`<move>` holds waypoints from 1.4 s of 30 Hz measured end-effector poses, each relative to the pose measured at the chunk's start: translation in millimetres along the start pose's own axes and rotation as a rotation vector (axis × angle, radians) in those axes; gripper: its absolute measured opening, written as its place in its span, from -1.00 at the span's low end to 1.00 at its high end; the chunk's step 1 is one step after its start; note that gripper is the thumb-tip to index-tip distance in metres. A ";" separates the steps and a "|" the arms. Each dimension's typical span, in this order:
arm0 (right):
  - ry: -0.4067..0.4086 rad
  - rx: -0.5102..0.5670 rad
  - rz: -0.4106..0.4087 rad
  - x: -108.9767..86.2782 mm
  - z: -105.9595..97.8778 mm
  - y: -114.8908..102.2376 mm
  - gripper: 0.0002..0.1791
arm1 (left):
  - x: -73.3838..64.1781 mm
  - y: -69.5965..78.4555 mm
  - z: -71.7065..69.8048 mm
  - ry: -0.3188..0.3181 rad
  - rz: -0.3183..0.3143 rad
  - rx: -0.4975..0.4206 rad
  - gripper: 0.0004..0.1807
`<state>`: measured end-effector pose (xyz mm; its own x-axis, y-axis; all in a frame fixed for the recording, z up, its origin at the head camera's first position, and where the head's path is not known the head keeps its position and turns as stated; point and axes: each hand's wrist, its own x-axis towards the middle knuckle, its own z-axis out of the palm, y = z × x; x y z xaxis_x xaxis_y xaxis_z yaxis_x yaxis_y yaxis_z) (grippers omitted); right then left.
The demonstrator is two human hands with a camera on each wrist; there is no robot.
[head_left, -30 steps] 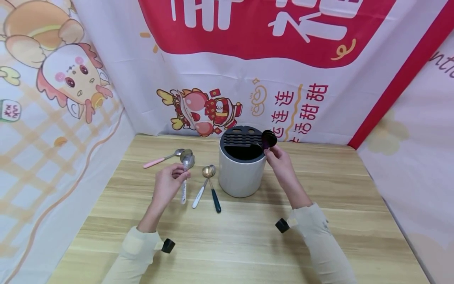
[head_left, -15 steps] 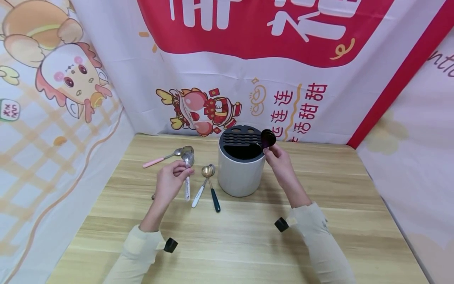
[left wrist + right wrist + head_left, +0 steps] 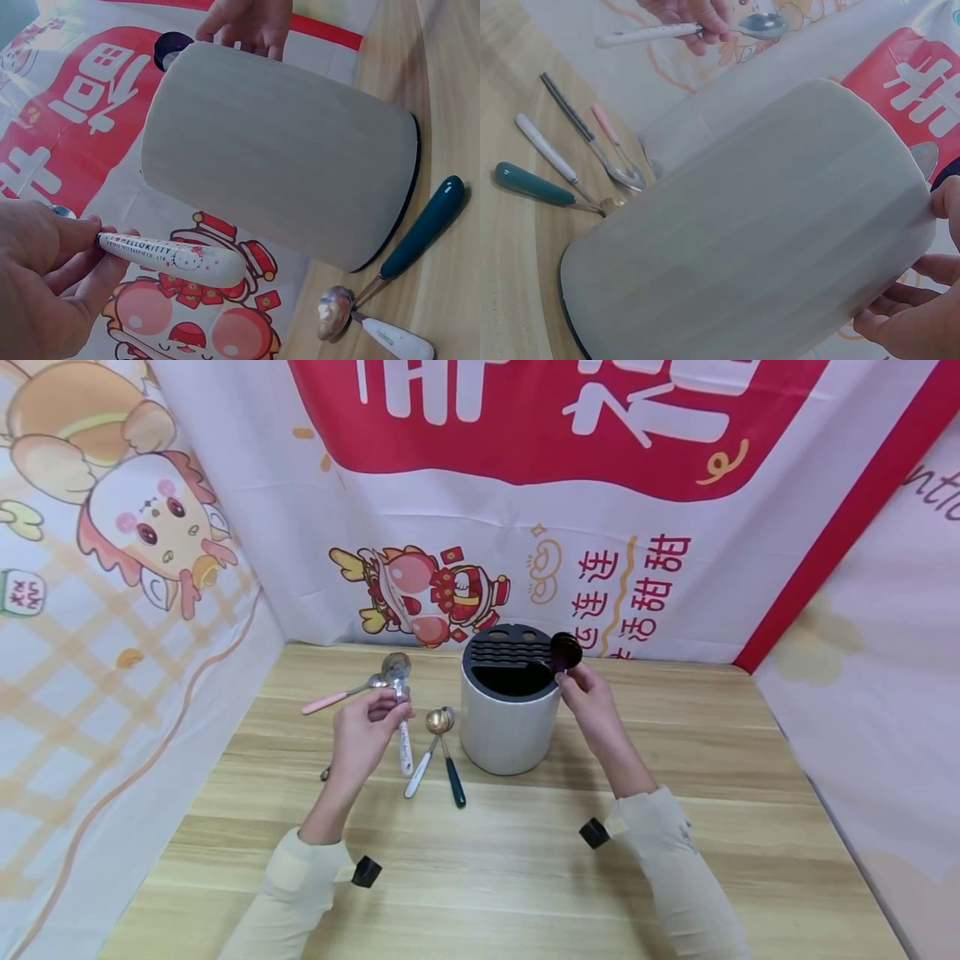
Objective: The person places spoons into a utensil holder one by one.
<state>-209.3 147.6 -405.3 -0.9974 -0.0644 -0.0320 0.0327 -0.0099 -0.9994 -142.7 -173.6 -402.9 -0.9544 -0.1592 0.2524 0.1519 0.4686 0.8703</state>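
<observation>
My left hand (image 3: pixel 363 731) pinches a spoon with a white printed handle (image 3: pixel 406 753). In the left wrist view the Hello Kitty handle (image 3: pixel 180 259) points away from the fingers; the metal bowl (image 3: pixel 763 26) shows in the right wrist view. My right hand (image 3: pixel 596 702) rests at the right side of a whitish cylindrical utensil holder (image 3: pixel 510 735), thumb near its rim and curved fingers (image 3: pixel 900 307) along its wall. Black round spoon bowls (image 3: pixel 566 650) stick up at that rim. The holder's dark top (image 3: pixel 513 652) has slots and a large opening.
Left of the holder lie a green-handled spoon (image 3: pixel 455 785) and a white-handled spoon (image 3: pixel 418 777), bowls together. Farther left are a pink-handled spoon (image 3: pixel 325 702) and a dark-handled spoon (image 3: pixel 568 109), the latter partly behind the left hand. Printed cloth (image 3: pixel 262 485) hangs around the table.
My left hand has moved slightly right, and the spoon it pinches has shifted right and farther from me, its handle now slanting more. The right hand stays at the holder.
</observation>
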 end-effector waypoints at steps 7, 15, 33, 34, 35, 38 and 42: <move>0.004 0.003 0.001 -0.7 -0.3 0.9 -0.52 | 7.0 14.9 3.1 -0.014 0.046 -0.035 -0.79; 0.012 -0.001 -0.007 -1.5 -1.5 4.5 -0.51 | 12.8 33.6 9.0 -0.038 0.048 -0.069 -0.75; 0.012 0.009 -0.025 -1.1 -0.3 2.4 -0.50 | 30.4 68.4 25.2 0.017 0.183 -0.205 -0.80; 0.011 0.007 -0.025 -0.8 -0.3 2.7 -0.50 | 31.3 70.7 25.8 0.019 0.187 -0.196 -0.79; 0.011 0.006 -0.023 -0.4 -0.4 3.0 -0.50 | 32.3 73.1 26.4 0.022 0.194 -0.192 -0.78; 0.012 0.012 -0.018 0.1 0.3 2.9 -0.50 | 35.1 80.0 28.5 0.029 0.224 -0.195 -0.77; 0.007 0.021 -0.015 0.9 1.7 2.1 -0.51 | 39.5 88.8 33.6 0.035 0.285 -0.221 -0.78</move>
<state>-210.1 145.8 -407.4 -0.9982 -0.0567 -0.0175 0.0193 -0.0316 -0.9993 -175.5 -109.1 -329.8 -0.8569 -0.0810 0.5091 0.4661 0.3002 0.8323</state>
